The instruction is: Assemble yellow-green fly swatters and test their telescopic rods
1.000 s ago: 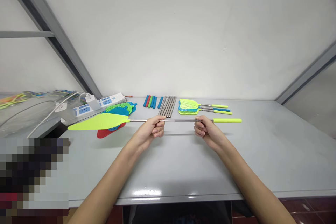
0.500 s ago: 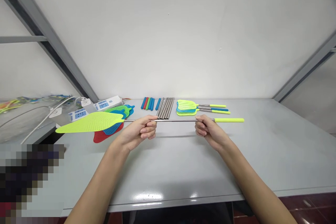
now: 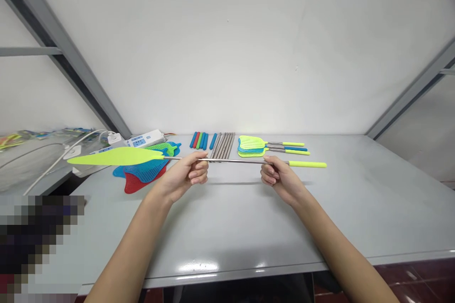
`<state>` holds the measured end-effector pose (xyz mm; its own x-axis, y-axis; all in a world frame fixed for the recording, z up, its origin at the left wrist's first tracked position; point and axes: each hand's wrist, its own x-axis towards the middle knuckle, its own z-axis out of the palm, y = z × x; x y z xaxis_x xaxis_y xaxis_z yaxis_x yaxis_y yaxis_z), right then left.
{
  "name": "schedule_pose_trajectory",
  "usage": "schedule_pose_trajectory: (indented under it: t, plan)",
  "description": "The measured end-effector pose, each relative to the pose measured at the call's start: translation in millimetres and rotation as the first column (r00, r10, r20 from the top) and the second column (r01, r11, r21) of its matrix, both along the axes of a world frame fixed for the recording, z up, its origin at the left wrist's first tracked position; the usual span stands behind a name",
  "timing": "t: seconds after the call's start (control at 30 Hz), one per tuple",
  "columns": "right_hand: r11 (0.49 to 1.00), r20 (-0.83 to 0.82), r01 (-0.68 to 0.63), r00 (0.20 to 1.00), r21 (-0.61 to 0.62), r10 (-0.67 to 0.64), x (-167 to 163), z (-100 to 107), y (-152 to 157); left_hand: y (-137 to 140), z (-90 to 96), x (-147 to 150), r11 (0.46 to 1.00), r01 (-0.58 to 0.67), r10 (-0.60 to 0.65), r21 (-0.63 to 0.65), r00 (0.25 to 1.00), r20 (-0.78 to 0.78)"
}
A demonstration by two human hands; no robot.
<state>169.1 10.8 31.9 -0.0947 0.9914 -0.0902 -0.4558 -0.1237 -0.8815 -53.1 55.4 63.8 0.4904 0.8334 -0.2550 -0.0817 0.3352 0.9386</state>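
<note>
A yellow-green fly swatter (image 3: 117, 156) is held level above the table, its metal rod extended, its head to the left and its grip to the right. My left hand (image 3: 188, 175) pinches the rod near the head. Farther right, my right hand (image 3: 279, 175) is closed on the rod just short of the yellow grip. Loose swatter heads lie below the held head: a blue one (image 3: 151, 169), a red one (image 3: 137, 183) and a green one (image 3: 165, 148). Behind my hands are several metal rods (image 3: 223, 146) and several coloured grips (image 3: 199, 140).
Swatters with grips fitted (image 3: 252, 142) lie stacked at the back right of the grey table (image 3: 249, 232). White power strips (image 3: 145, 138) with cables stand at the back left. A white wall (image 3: 227, 57) rises behind the table.
The swatter has tilted and turned slightly, its head now higher and seen more edge-on. Both hands keep their hold on the rod.
</note>
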Motion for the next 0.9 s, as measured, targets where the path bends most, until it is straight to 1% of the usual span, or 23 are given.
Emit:
schedule_pose_trajectory:
  t: [0.1, 0.17, 0.23, 0.33, 0.4, 0.5, 0.7, 0.9]
  plan:
    - [1.0, -0.014, 0.003, 1.0, 0.01, -0.003, 0, 1, 0, -6, 2.2, 5, 0.998, 0.023, -0.023, 0.066, 1.0, -0.014]
    - [0.999, -0.017, 0.003, 1.0, 0.032, -0.002, -1, 1, -1, -11, 2.5, 10, 0.995, 0.044, -0.041, 0.087, 0.999, -0.029]
    - [0.998, -0.005, -0.036, 0.999, 0.059, 0.037, -5, -1, -2, -16, 1.2, 16, 0.992, 0.069, -0.064, 0.104, 0.996, -0.055]
    - [0.988, 0.025, -0.131, 0.991, 0.083, 0.129, -12, -5, -4, -20, -3.0, 24, 0.987, 0.095, -0.086, 0.129, 0.994, -0.072]
    - [0.982, 0.03, -0.17, 0.985, 0.085, 0.168, -17, -9, -5, -22, -6.2, 28, 0.987, 0.09, -0.082, 0.135, 0.995, -0.064]
    - [0.978, 0.015, -0.192, 0.981, 0.085, 0.192, -24, -12, -7, -24, -10.4, 33, 0.985, 0.08, -0.073, 0.154, 0.996, -0.047]
    - [0.969, 0.026, -0.232, 0.973, 0.09, 0.23, -36, -18, -12, -32, -20.9, 44, 0.973, 0.124, -0.114, 0.195, 0.992, -0.061]
    - [0.963, 0.058, -0.25, 0.968, 0.096, 0.245, -42, -24, -13, -36, -30.8, 53, 0.972, 0.099, -0.089, 0.215, 0.995, -0.053]
